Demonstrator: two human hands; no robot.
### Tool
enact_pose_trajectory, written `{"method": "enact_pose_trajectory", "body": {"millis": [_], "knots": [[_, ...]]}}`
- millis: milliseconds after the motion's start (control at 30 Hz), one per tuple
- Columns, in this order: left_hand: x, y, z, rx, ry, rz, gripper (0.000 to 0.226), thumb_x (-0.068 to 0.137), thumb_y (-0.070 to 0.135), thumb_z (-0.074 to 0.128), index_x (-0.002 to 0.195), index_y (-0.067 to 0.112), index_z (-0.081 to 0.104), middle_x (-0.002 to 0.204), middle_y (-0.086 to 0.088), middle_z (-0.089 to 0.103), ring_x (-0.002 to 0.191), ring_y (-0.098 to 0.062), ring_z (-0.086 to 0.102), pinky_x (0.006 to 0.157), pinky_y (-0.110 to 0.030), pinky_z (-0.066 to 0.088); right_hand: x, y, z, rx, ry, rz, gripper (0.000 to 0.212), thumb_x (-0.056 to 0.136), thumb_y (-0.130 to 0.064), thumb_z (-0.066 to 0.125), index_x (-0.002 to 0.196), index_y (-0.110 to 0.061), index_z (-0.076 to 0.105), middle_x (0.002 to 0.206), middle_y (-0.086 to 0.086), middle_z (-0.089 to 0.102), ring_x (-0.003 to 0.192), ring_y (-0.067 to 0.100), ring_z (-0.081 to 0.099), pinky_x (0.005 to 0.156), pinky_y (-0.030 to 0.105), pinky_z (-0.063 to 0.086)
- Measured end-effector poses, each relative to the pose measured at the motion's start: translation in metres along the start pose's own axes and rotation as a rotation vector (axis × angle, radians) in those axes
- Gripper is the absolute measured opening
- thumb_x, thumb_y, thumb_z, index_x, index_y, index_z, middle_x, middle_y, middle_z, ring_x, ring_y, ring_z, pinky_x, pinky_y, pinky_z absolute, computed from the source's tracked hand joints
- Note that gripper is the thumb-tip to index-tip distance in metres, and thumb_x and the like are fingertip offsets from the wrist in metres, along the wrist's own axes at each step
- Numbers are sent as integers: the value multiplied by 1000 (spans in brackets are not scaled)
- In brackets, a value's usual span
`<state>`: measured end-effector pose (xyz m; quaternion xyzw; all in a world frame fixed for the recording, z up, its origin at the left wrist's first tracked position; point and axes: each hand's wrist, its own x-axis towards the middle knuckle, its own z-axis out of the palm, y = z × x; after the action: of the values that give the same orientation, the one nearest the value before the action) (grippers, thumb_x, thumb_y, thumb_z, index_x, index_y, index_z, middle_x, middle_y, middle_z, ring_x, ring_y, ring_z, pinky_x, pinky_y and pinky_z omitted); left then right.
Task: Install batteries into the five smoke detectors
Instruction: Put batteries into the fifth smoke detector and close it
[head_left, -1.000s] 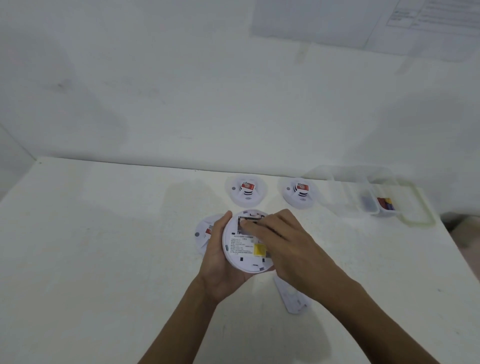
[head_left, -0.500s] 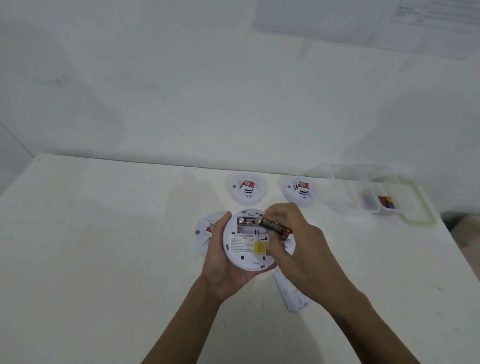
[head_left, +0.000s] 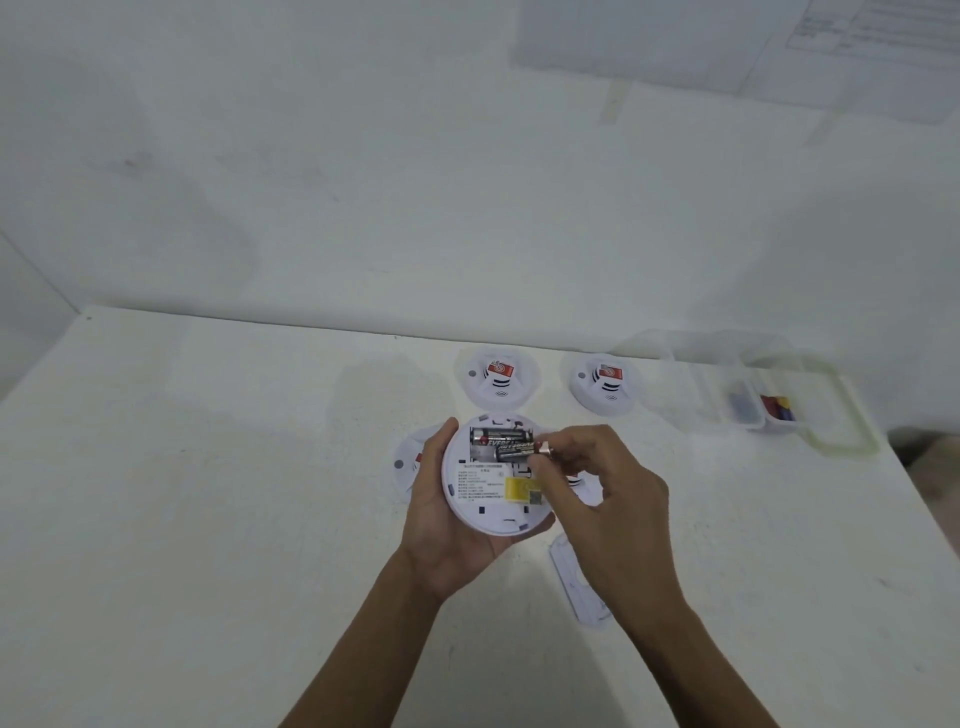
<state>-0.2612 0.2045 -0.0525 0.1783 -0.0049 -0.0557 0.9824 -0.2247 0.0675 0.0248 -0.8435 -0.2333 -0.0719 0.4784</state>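
While the upturned smoke detector is being gripped in the left hand over the middle of the table, a battery is being pinched at its right end by the right hand, lying crosswise, leftward of those fingertips, over the open slot.

EVEREADY reads in white capitals on a black battery in a smoke detector; the detector's printed label is too small to read.
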Motion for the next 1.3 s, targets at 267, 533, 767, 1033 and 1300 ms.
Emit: {"method": "enact_pose_trajectory", "body": {"millis": [267,533,767,1033,1300], "knots": [[3,-2,5,-20,-186,40,60,101,43,19,147,5,25,150,-21,29,138,-37,28,115,-51,14,-9,7,16,-34,146,-50,21,81,-27,65,88,-8,69,88,2,68,81,7,60,79,10,50],[4,1,9,-22,-218,7,62,99,48,19,145,8,31,147,-18,36,135,-35,34,115,-49,19,-14,-4,26,92,161,54,15,84,-26,59,92,-18,68,97,-10,56,95,4,57,78,3,46],[1,5,13,-23,-273,56,59,101,42,16,147,5,25,150,-20,29,138,-36,27,116,-50,14,-15,1,27,27,166,-41,21,86,-28,57,91,-12,70,100,-3,57,93,7,56,81,1,44],[-1,7,6,-67,-226,-23,60,101,43,17,146,6,26,148,-22,31,136,-37,30,115,-50,16,-15,0,24,-113,56,-189,25,83,-25,64,96,-5,72,100,6,61,97,5,49,88,0,39],[0,8,-5,-96,-188,-130,61,98,48,29,144,8,34,146,-21,36,134,-38,34,113,-52,18,-17,9,-9,53,-8,-169,26,90,-26,52,97,-9,71,100,-1,68,96,5,62,84,13,50]]}}
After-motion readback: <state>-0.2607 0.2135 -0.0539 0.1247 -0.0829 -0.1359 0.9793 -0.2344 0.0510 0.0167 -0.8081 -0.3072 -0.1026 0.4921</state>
